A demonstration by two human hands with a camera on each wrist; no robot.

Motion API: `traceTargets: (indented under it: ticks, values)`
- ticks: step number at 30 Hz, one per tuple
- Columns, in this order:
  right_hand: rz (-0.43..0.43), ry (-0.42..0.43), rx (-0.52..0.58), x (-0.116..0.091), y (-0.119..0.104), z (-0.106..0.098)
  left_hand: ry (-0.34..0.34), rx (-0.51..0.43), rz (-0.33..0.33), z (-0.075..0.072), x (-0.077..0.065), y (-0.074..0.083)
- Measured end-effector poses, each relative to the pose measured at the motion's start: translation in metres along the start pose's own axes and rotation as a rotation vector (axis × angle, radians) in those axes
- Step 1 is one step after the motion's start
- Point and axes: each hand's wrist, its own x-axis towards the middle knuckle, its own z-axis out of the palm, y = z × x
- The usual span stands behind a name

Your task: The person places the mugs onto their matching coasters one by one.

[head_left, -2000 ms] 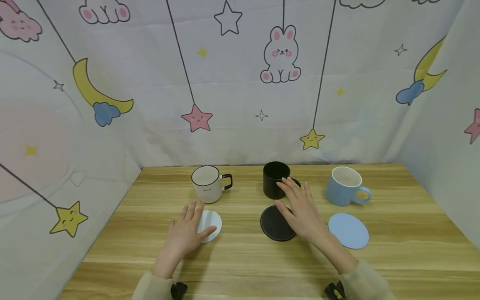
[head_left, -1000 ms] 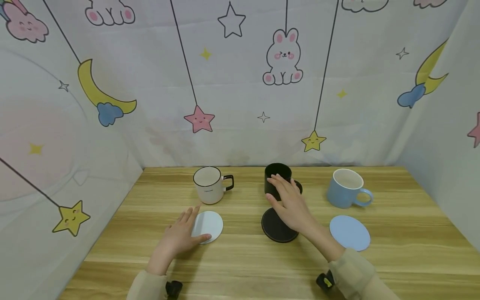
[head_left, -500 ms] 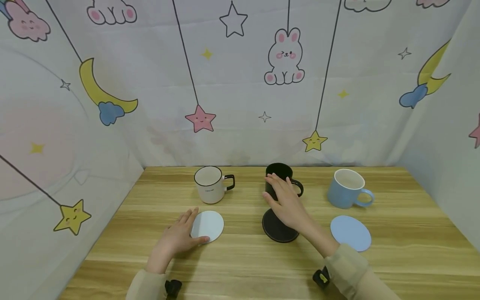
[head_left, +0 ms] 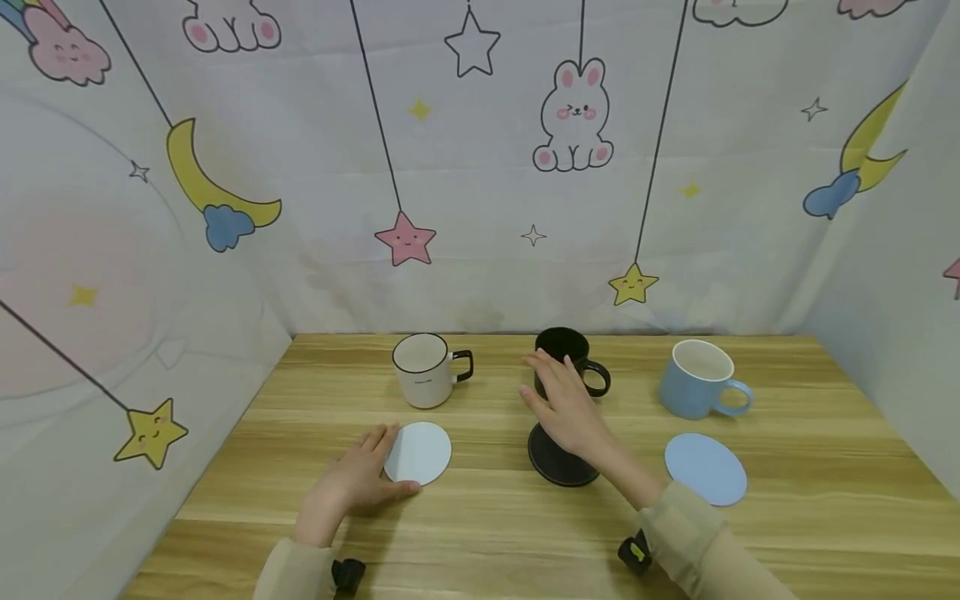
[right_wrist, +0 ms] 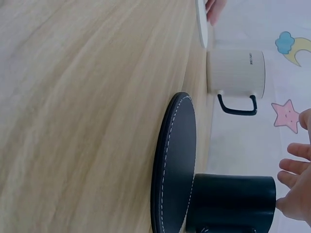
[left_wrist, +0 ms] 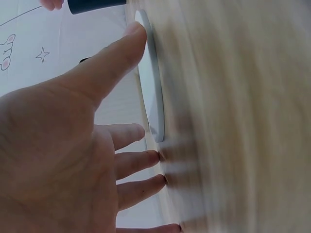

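Observation:
My left hand (head_left: pixel 351 477) is beside the white round coaster (head_left: pixel 422 452), thumb and fingers spread around its left side. In the left wrist view, the fingertips rest at the wooden surface and the thumb tip overlaps the coaster (left_wrist: pixel 151 87). My right hand (head_left: pixel 570 415) reaches over the black coaster (head_left: pixel 561 470) with straight fingers in front of the black mug (head_left: pixel 564 337). Seen from the right wrist, the fingers are near the rim of that mug (right_wrist: pixel 231 204), and the black coaster (right_wrist: pixel 180 160) shows white edge stitching. Neither hand grips anything.
Behind the white coaster stands a white mug (head_left: pixel 425 379) with a black rim and handle. To the right are a blue mug (head_left: pixel 692 390) and a light blue coaster (head_left: pixel 707 469). A cartoon-printed curtain (head_left: pixel 495 283) hangs behind the wooden table (head_left: pixel 480 533).
My left hand has slid left, uncovering the white coaster. My right hand has shifted left across the black mug, so its handle now shows. Mugs and coasters stay in place.

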Motion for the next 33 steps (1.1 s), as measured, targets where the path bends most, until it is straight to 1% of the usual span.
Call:
traceTargets:
  ticks: [9, 18, 22, 26, 33]
  values:
    - [-0.041, 0.006, -0.006, 0.007, -0.002, 0.005, 0.006, -0.004, 0.006, 0.001, -0.001, -0.003]
    - [-0.038, 0.002, -0.005, 0.012, -0.002, 0.012, 0.005, -0.005, 0.013, 0.001, 0.000, -0.003]
    - [-0.029, -0.002, -0.009, 0.014, -0.003, 0.013, -0.004, -0.010, 0.006, 0.002, 0.001, -0.003]
    - [-0.023, -0.014, 0.013, 0.016, -0.006, 0.014, -0.009, -0.005, 0.001, 0.002, 0.001, -0.002]
    - [-0.008, -0.022, 0.022, 0.020, -0.008, 0.019, -0.006, 0.008, -0.003, 0.003, 0.002, -0.003]
